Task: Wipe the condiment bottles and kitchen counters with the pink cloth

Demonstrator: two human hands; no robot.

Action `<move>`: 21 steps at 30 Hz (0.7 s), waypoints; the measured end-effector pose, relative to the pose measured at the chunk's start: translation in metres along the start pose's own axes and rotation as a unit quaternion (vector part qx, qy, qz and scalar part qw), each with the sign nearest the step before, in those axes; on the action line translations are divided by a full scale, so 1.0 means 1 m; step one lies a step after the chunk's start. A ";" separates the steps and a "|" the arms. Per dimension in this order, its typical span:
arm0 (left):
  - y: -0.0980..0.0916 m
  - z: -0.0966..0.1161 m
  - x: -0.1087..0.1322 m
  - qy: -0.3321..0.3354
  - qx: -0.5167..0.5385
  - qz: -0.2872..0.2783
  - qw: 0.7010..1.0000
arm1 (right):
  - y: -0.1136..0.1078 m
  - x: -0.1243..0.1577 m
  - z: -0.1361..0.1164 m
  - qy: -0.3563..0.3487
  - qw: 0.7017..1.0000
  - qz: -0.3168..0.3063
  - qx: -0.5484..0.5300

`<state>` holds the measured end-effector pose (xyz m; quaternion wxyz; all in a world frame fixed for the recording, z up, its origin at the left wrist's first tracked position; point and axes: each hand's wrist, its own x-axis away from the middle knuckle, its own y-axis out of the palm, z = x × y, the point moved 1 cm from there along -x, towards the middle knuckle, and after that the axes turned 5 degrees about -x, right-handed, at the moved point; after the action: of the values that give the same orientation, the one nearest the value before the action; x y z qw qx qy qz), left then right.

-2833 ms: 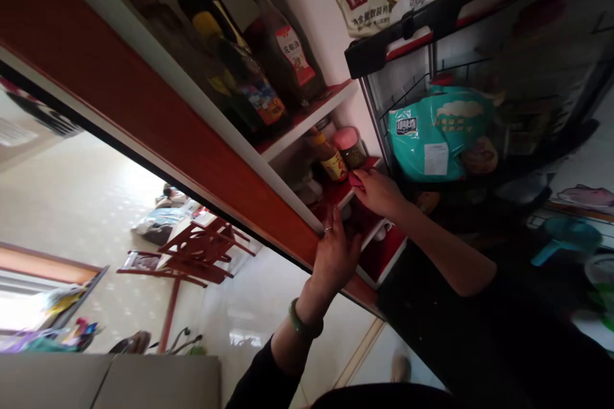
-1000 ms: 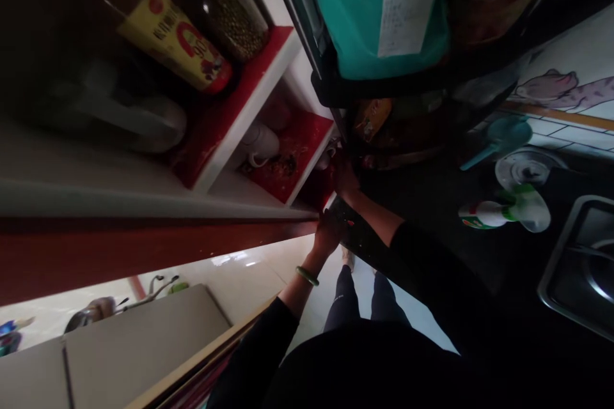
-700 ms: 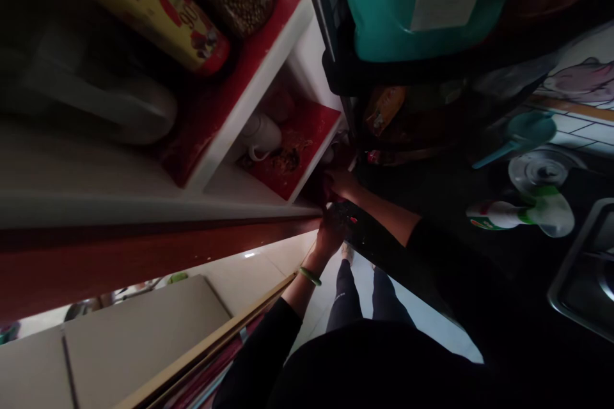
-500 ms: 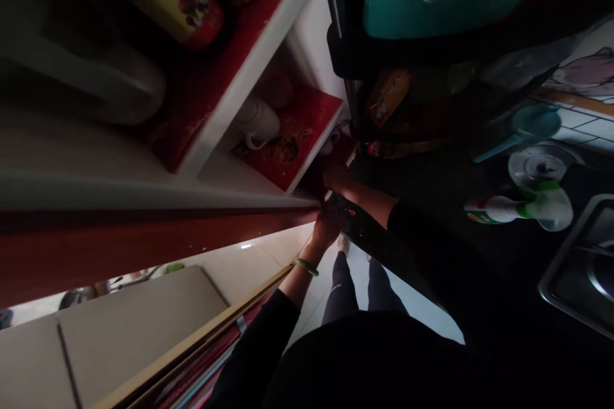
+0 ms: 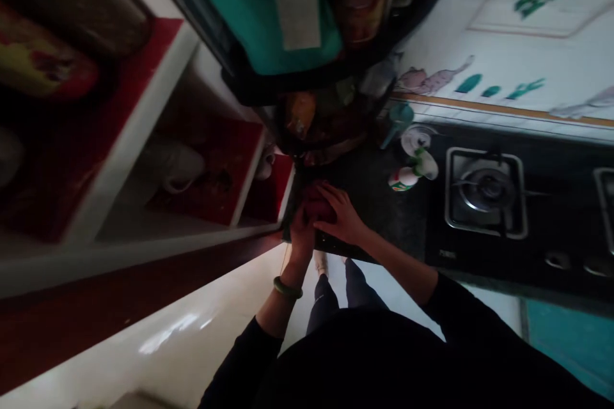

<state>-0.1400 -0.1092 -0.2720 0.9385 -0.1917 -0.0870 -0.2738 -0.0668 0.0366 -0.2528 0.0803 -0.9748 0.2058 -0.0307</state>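
Both my hands are together over the black countertop's corner, around a dark red, rounded thing (image 5: 320,206). It looks soft, like a bunched cloth, but dim light keeps me from telling its kind. My left hand (image 5: 301,230), with a green bangle on the wrist, grips it from the left; most of those fingers are hidden. Across its top and right side lie the bent fingers of my right hand (image 5: 343,217), the thumb reaching toward the left hand.
At left, red-lined shelves (image 5: 249,182) hold a white mug (image 5: 180,169) and packages. A black rack (image 5: 259,86) with a teal pack (image 5: 240,13) overhangs the counter. A spray bottle (image 5: 405,177), a blue ladle-like scoop (image 5: 400,116) and a gas stove (image 5: 487,192) are to the right.
My right hand has come out of the low shelf compartment and over the counter. The dark red thing now shows between both hands. The view has swung right, toward the stove.
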 end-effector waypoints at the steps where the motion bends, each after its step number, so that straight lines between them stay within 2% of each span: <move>1: 0.011 0.007 -0.003 0.004 0.006 -0.059 0.998 | -0.007 0.012 0.004 0.015 0.998 0.058 -0.023; 3: 0.039 0.017 -0.009 0.021 0.013 -0.201 0.979 | -0.028 0.035 0.019 0.072 0.976 0.173 -0.115; 4: 0.054 0.021 -0.012 0.033 0.004 -0.262 0.965 | -0.040 0.048 0.028 0.106 0.953 0.231 -0.163; 5: 0.071 0.025 -0.015 0.041 -0.015 -0.299 0.953 | -0.054 0.060 0.037 0.139 0.925 0.292 -0.199; 6: 0.089 0.029 -0.020 0.048 -0.040 -0.308 0.949 | -0.067 0.074 0.046 0.166 0.894 0.351 -0.222; 8: 0.129 0.038 -0.032 0.071 -0.084 -0.281 0.954 | -0.090 0.099 0.060 0.204 0.839 0.441 -0.244; 10: 0.175 0.050 -0.047 0.125 -0.097 -0.239 0.958 | -0.104 0.121 0.067 0.226 0.809 0.478 -0.255; 13: 0.243 0.070 -0.067 0.211 -0.103 -0.191 0.953 | -0.108 0.141 0.069 0.238 0.803 0.476 -0.267; 15: 0.277 0.077 -0.076 0.224 -0.118 -0.171 0.952 | -0.105 0.150 0.069 0.240 0.800 0.479 -0.269; 16: 0.289 0.079 -0.080 0.220 -0.130 -0.164 0.953 | -0.104 0.153 0.070 0.241 0.797 0.482 -0.272; 18: 0.301 0.078 -0.086 0.211 -0.149 -0.158 0.953 | -0.103 0.158 0.071 0.248 0.790 0.485 -0.283; 21: 0.296 0.072 -0.093 0.218 -0.154 -0.160 0.950 | -0.106 0.159 0.071 0.255 0.788 0.480 -0.291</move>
<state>-0.0597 0.1941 -0.3234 0.8374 -0.2529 0.1333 -0.4658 0.1274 0.0777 -0.3008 -0.2577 -0.6844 0.6593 -0.1744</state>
